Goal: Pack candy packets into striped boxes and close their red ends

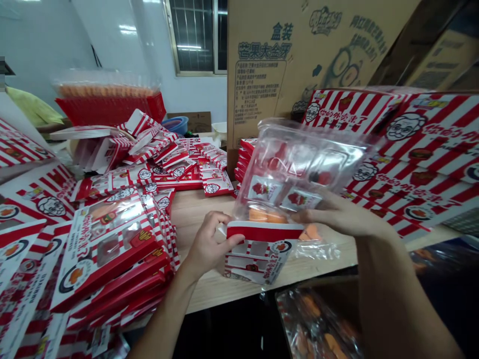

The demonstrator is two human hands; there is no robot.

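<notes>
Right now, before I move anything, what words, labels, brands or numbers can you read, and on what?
"盒装": on the cardboard carton.
"芒果大金牙": on the same carton, just below.
Print panel on the carton: too small to read.
Slanted Chinese slogan on the red-striped boxes: too blurred to read.
Red-and-white box in the left hand: nothing legible.
Clear bag at the right hand: nothing legible.
No number is readable.
</notes>
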